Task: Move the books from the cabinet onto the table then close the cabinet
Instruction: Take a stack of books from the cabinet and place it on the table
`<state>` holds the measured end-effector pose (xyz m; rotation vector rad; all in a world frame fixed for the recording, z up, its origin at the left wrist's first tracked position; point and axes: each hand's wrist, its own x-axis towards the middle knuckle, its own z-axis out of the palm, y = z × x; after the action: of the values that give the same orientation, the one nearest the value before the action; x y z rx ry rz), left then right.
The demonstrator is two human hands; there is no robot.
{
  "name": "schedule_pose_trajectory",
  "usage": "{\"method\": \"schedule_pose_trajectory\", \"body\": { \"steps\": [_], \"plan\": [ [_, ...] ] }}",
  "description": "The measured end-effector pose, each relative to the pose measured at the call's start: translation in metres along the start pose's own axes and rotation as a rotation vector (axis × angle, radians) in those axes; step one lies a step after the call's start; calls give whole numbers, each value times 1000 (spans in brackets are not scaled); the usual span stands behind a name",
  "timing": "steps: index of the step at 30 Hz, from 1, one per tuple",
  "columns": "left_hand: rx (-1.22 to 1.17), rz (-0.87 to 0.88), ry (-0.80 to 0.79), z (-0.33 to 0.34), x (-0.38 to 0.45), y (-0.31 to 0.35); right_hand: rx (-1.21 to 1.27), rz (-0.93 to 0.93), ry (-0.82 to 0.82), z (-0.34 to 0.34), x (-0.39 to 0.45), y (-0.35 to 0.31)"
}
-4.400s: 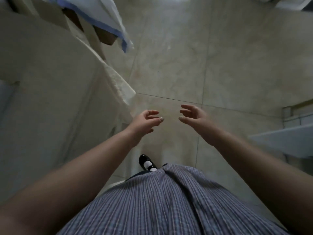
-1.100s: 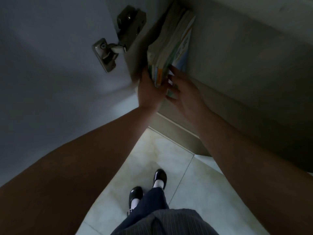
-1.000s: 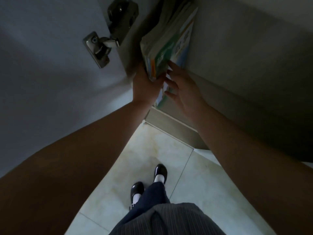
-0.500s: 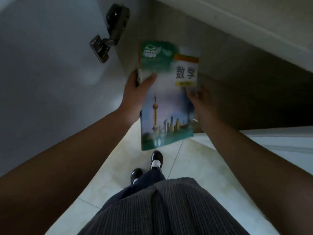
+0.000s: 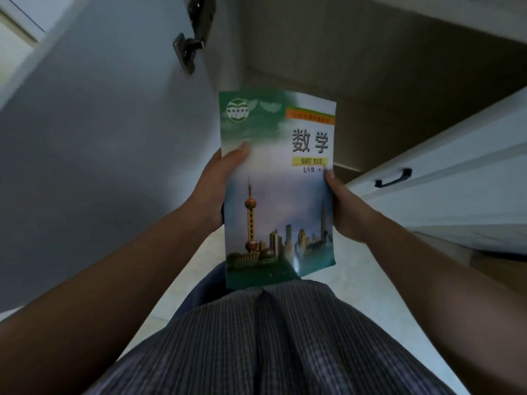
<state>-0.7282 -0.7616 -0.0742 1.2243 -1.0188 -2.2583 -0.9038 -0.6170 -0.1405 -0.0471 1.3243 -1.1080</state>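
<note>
I hold a stack of books [image 5: 278, 201] flat in front of my waist; the top cover shows a city skyline under a green header. My left hand [image 5: 216, 186] grips the stack's left edge, thumb on the cover. My right hand [image 5: 342, 206] grips the right edge, its thumb on the cover too. How many books lie under the top one is hidden. The cabinet [image 5: 356, 67] stands open behind the books, and the part of its inside I see is dark and bare. Its white door [image 5: 99, 124] is swung out on my left.
A metal hinge [image 5: 194, 38] joins the door to the cabinet's side. At the right a white drawer front [image 5: 456, 172] carries a black handle [image 5: 395, 178]. Pale floor tiles [image 5: 176, 280] show between my arms. The table is not in view.
The books have come out of the cabinet, where they stood upright a second ago. In the last half second both hands drew them closer to my body.
</note>
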Motion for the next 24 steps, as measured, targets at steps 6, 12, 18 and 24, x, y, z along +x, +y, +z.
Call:
{"method": "schedule_pose_trajectory", "body": {
  "steps": [6,12,18,24],
  "plan": [
    [33,-28,-25,-13,-41,-1,29,-32,16,17,-29,28],
    [60,-40,-84,-27,-85,7,32,61,-108,36,-53,51],
    [79,-31,-59,-40,-105,-5,10,25,-65,44,-77,60],
    [90,-55,57,-46,-113,-33,-94,-55,-87,41,-100,65]
  ]
}}
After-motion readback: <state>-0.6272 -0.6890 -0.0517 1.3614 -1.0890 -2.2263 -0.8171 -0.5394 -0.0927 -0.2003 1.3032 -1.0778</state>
